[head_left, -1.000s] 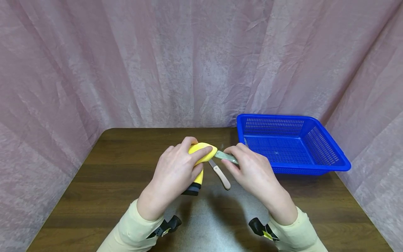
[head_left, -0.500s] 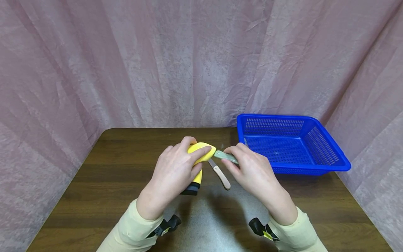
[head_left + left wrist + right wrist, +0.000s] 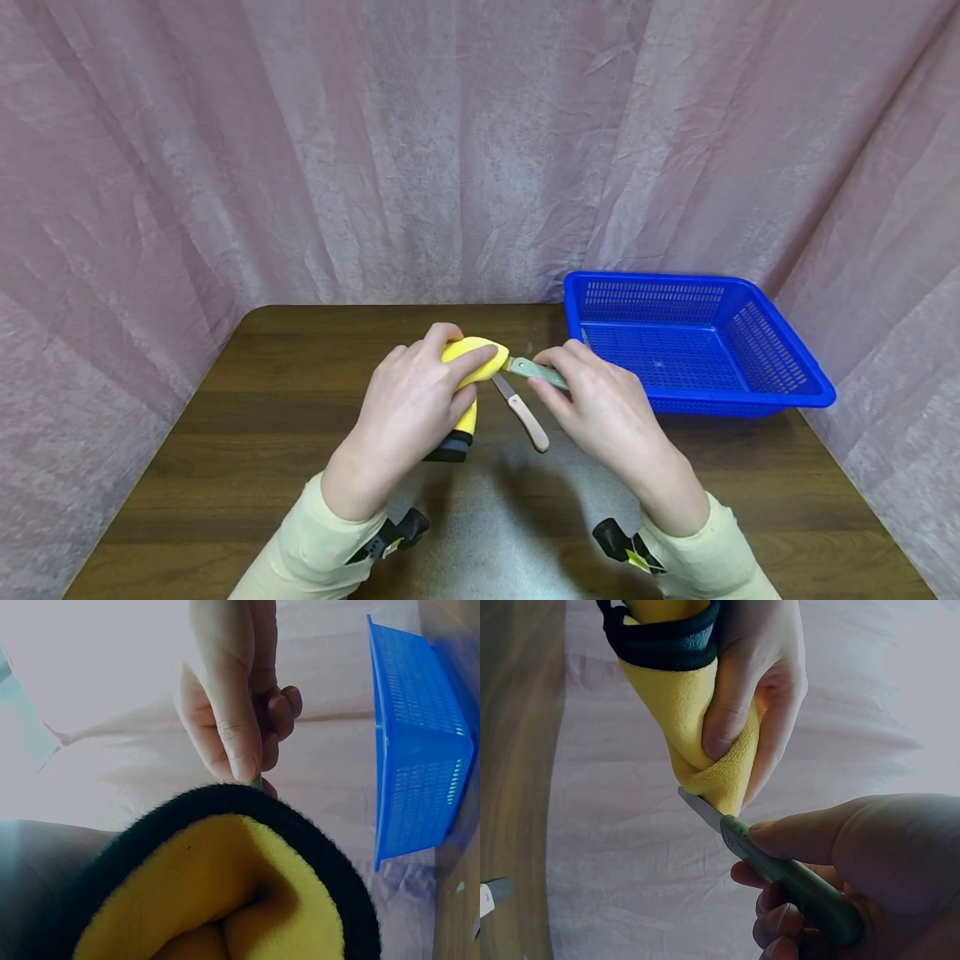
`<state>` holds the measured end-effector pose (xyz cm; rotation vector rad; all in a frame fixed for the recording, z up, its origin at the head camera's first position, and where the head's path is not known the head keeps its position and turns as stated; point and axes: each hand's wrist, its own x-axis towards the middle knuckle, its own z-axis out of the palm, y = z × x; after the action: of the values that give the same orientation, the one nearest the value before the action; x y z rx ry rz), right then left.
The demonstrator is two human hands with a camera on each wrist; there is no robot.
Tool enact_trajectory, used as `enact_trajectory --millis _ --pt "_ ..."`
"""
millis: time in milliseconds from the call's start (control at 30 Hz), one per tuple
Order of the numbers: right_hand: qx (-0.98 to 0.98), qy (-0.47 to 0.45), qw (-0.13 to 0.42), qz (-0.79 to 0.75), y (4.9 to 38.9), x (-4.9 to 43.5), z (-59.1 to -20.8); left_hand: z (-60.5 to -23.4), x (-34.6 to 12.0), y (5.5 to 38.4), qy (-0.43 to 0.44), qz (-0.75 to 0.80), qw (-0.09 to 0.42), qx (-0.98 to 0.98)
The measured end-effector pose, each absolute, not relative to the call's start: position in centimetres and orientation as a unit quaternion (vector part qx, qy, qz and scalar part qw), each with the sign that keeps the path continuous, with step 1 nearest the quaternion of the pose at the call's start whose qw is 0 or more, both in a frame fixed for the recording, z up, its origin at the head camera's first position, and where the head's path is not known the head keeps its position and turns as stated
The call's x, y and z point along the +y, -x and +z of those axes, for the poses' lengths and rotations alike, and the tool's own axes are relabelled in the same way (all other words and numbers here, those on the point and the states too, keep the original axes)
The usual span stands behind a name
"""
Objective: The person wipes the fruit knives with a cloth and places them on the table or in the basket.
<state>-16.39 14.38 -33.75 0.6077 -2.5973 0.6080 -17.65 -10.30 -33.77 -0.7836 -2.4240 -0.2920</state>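
Observation:
My left hand grips a folded yellow cloth with a dark trimmed edge. Its thumb presses into the folds in the right wrist view, where the cloth narrows toward a knife. That knife has a green handle, held between thumb and curled fingers of my right hand. The short blade lies against the cloth's lower fold, tip showing past it. In the left wrist view the cloth hides most of the knife. A second knife with a cream handle lies on the table below the hands.
A blue plastic basket with slotted walls stands at the back right of the wooden table, close beyond my right hand. Pink curtains hang behind the table and along its sides.
My left hand has shifted slightly left with the cloth, baring a little more at the base of the green-handled knife's blade. My right hand and the cream-handled knife have stayed put.

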Motion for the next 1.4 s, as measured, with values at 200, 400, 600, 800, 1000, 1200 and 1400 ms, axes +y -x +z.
enact_trajectory --millis 200,400,600,800,1000,1200,1400 --pt "-0.93 -0.217 0.201 0.217 16.4 14.4 -33.7 -33.9 -10.5 17.8 0.288 -0.114 0.282 -0.908" --pt "-0.929 -0.219 0.205 0.219 16.2 14.4 -33.6 -33.8 -10.7 17.9 0.282 -0.119 0.276 -0.911" --pt "-0.927 -0.219 0.21 0.221 16.2 14.4 -33.6 -33.7 -10.8 18.0 0.276 -0.118 0.271 -0.915" --pt "-0.928 -0.217 0.207 0.221 16.3 14.5 -33.6 -33.7 -11.1 18.1 0.265 -0.118 0.262 -0.92" --pt "-0.928 -0.216 0.208 0.221 16.3 14.5 -33.6 -33.7 -11.3 18.3 0.258 -0.12 0.257 -0.924" --pt "-0.928 -0.214 0.208 0.221 16.2 14.6 -33.5 -33.7 -11.6 18.4 0.253 -0.124 0.256 -0.925" --pt "-0.928 -0.213 0.208 0.223 16.2 14.6 -33.5 -33.6 -11.8 18.6 0.244 -0.126 0.252 -0.928"
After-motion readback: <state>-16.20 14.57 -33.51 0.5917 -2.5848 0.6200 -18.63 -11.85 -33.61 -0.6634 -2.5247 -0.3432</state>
